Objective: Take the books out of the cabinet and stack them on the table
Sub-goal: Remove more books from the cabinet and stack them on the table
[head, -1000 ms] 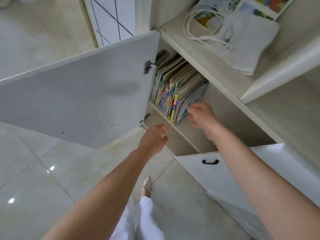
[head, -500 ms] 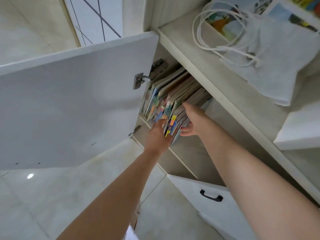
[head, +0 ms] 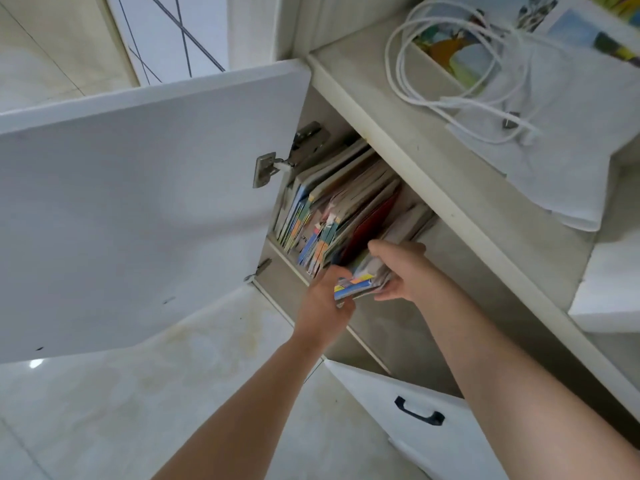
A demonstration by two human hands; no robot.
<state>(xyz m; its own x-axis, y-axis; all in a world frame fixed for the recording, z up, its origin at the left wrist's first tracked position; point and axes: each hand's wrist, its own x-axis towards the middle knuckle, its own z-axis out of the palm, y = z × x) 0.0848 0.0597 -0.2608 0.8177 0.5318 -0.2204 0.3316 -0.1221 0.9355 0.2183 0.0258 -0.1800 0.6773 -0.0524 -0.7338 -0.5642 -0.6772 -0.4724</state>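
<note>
Because the thin, colourful paperback books point(head: 332, 209) lean packed together on the cabinet's upper shelf point(head: 287, 259), the person clamps a small bundle of them point(head: 360, 284) between both hands: the left hand point(head: 323, 303) grips its near end from seven o'clock, the right hand point(head: 405, 271) closes over it from three o'clock. At nine o'clock the open white cabinet door point(head: 138, 202) crowds the left arm. At one o'clock a white coiled cable point(head: 450, 95) lies on the pale surface point(head: 398, 133), where any stack would need room.
</note>
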